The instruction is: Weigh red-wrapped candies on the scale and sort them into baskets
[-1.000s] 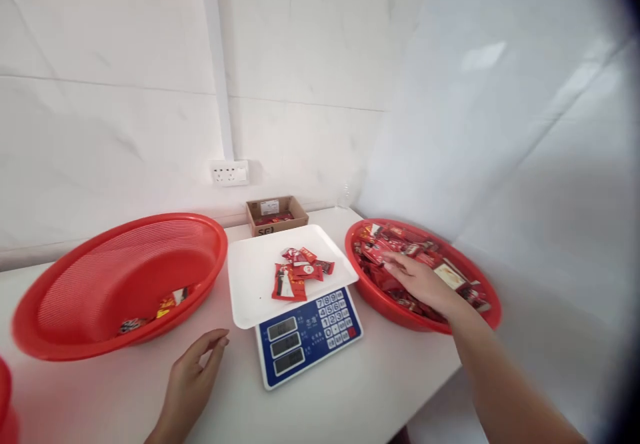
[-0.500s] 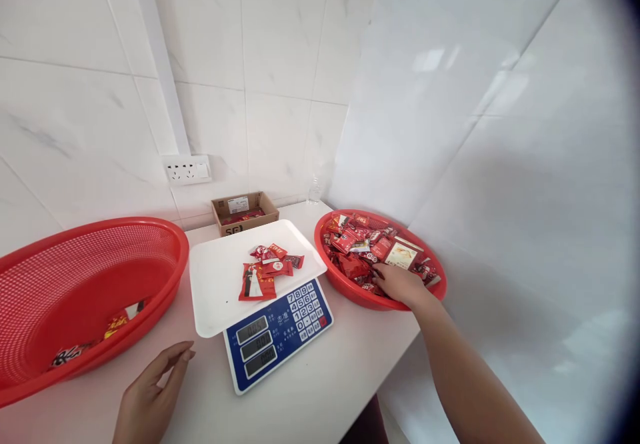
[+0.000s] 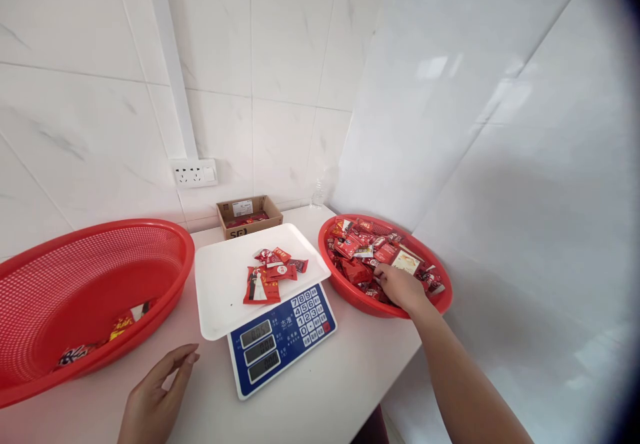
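Note:
My right hand [image 3: 399, 287] reaches into the smaller red basket [image 3: 444, 299] on the right, its fingers curled down among the many red candy packets [image 3: 357, 251]; whether a packet is in them stays hidden. My left hand [image 3: 156, 401] rests on the white counter in front of the scale, fingers loosely apart and holding nothing. A blue electronic scale [image 3: 283, 337] stands between them, and its white tray [image 3: 220, 284] carries a small pile of red packets [image 3: 273, 275].
A large red mesh basket [image 3: 95, 291] on the left holds a few packets [image 3: 123, 321]. A small cardboard box [image 3: 249, 216] stands at the back wall under a power socket [image 3: 195, 173]. The counter edge runs close by on the right, below the smaller basket.
My right hand has drawn back from the middle of the right basket to its near side and curled. The view has swung right; my left hand has stayed on the counter.

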Demonstrator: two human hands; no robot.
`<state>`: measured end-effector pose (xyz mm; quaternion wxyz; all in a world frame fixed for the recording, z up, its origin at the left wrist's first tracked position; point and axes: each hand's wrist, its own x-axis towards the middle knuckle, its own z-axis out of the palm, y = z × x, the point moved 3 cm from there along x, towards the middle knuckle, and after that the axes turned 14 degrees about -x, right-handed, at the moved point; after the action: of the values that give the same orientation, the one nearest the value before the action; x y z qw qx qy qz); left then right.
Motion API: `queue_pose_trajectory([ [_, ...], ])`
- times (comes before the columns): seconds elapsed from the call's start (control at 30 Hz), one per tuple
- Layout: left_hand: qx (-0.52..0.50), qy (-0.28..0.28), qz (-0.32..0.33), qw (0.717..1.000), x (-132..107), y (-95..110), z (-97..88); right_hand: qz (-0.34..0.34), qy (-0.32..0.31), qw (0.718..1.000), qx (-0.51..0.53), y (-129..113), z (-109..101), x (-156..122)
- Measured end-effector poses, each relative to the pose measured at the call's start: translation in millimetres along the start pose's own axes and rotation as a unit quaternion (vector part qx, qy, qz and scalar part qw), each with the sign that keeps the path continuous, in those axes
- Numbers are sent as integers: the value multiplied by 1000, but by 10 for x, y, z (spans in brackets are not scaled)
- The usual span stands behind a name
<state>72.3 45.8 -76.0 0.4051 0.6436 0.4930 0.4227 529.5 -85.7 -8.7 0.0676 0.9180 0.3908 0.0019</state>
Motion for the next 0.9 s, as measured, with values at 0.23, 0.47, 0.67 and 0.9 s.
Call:
queue_pose_trajectory([
  [0.23,-5,-6,3,1000,-3,11,16,-144,65,984,85,-134,-32,-39],
  [0.47,0,-16,5,1000,17,-27,22,-190,15,971,148,-165,-55,-103],
  [0.67,-2,-12,12,1000,8,-18,20,-113,8,966,231,-96,0,-60],
  [0.9,-34,-10,4,999,5,38,36,-171,134,972,85,-317,-282,142],
])
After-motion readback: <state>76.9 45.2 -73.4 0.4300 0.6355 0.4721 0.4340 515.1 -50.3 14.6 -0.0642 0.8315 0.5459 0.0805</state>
